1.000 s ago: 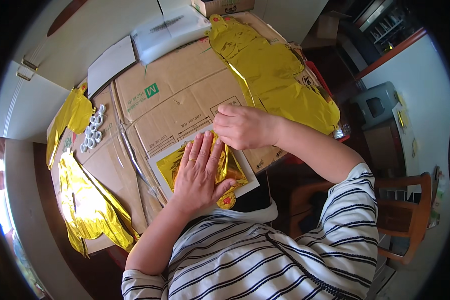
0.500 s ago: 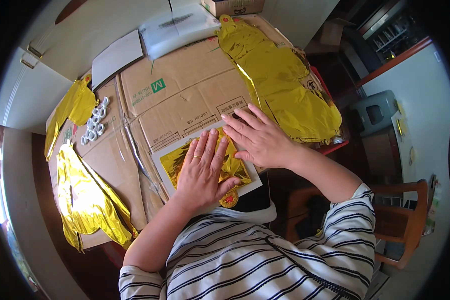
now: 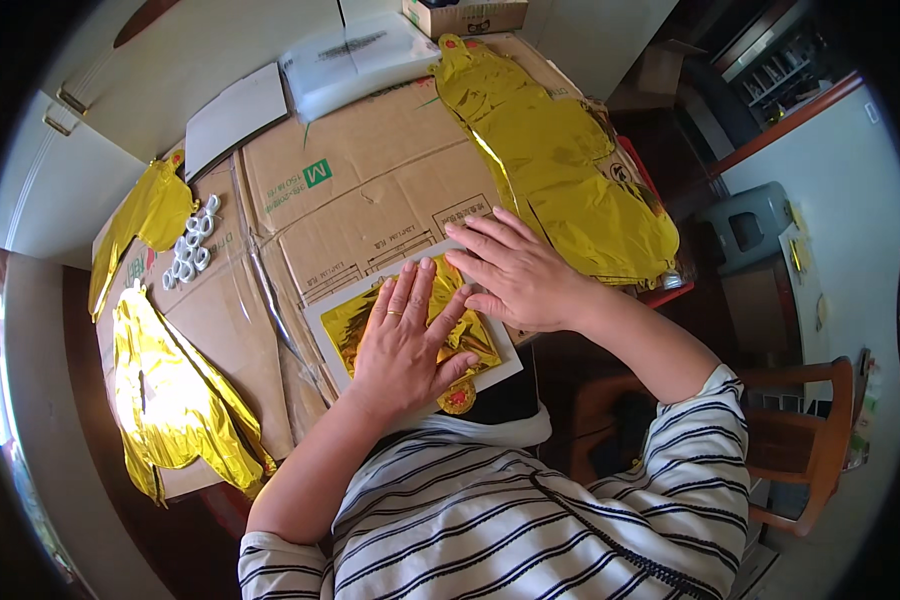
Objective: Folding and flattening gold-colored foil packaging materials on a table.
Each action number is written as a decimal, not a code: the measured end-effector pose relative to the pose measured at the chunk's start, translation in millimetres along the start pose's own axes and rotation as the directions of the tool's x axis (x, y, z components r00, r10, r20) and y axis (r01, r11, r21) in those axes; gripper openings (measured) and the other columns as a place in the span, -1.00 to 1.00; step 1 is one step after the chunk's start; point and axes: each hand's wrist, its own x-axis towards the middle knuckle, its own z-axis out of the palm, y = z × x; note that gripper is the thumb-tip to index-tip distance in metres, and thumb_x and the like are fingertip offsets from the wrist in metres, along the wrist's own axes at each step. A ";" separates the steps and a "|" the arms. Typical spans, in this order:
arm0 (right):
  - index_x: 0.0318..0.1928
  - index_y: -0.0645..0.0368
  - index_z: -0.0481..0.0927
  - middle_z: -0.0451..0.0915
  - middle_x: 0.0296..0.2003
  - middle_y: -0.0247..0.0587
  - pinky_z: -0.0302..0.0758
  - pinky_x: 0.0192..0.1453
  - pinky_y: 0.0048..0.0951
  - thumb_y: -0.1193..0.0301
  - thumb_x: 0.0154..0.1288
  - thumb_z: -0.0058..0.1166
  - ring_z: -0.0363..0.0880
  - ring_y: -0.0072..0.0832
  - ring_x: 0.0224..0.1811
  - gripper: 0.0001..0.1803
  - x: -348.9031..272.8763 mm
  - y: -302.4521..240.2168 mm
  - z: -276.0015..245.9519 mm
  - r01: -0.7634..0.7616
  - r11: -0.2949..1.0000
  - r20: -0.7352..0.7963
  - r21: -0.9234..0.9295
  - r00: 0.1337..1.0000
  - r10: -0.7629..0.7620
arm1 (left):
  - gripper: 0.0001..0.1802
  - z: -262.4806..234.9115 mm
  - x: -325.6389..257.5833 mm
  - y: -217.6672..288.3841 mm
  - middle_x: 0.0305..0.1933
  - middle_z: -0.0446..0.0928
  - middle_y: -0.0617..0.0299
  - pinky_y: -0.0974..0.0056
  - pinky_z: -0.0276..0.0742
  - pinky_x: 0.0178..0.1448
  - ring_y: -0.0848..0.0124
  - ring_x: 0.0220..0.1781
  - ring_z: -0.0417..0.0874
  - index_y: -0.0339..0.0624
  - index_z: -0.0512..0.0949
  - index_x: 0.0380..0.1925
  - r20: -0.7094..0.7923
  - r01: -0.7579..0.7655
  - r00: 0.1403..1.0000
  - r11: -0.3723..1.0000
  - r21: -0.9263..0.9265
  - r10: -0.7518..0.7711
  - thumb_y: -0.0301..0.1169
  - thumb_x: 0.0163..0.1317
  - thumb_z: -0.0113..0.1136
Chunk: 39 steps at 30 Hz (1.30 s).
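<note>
A crinkled gold foil balloon (image 3: 410, 325), folded flat, lies on a white card (image 3: 490, 375) atop flattened cardboard (image 3: 370, 210). Left hand (image 3: 405, 345) and right hand (image 3: 520, 275) press it, fingers released and spread flat.

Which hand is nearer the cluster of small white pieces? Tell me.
Left. The left hand lies flat on the folded gold foil balloon, closer to the white pieces; the right hand sits farther away.

A large gold foil balloon (image 3: 555, 160) lies upper right; white plastic clips (image 3: 190, 252) (a small heap) sit at left on flattened cardboard (image 3: 370, 200).
</note>
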 end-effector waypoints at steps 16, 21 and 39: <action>0.38 0.07 0.50 0.33 0.48 -0.03 -0.01 0.67 0.14 0.02 0.44 0.14 0.21 -0.04 0.56 -0.37 3.0 -1.7 1.8 -0.019 0.999 -0.036 -0.050 0.999 0.017 | -0.21 0.8 -0.5 0.7 0.63 0.04 -0.35 -0.21 -0.05 0.68 -0.24 0.68 0.02 0.03 0.35 0.52 -0.010 -0.002 1.000 1.000 -0.002 0.002 0.24 0.45 0.00; 0.44 0.07 0.45 0.23 0.54 0.00 -0.03 0.68 0.11 0.03 0.44 0.14 0.12 -0.03 0.60 -0.33 -3.7 2.7 5.8 -0.044 0.998 -0.010 0.051 0.999 0.045 | -0.21 -1.2 0.3 1.5 0.63 0.03 -0.37 -0.21 -0.05 0.68 -0.25 0.68 0.03 0.05 0.34 0.53 -0.011 -0.008 1.000 1.000 -0.002 0.007 0.24 0.46 -0.01; 0.56 -0.03 0.26 0.07 0.60 0.09 -0.13 0.68 0.19 -0.07 0.35 0.20 -0.02 0.03 0.65 -0.12 -13.0 -5.7 4.8 -0.084 0.996 0.044 -0.012 0.995 0.084 | -0.15 3.1 -0.8 -0.3 0.64 0.06 -0.33 -0.15 -0.10 0.70 -0.17 0.70 0.03 0.14 0.26 0.58 -0.008 -0.005 1.000 0.998 0.061 0.005 0.33 0.43 -0.08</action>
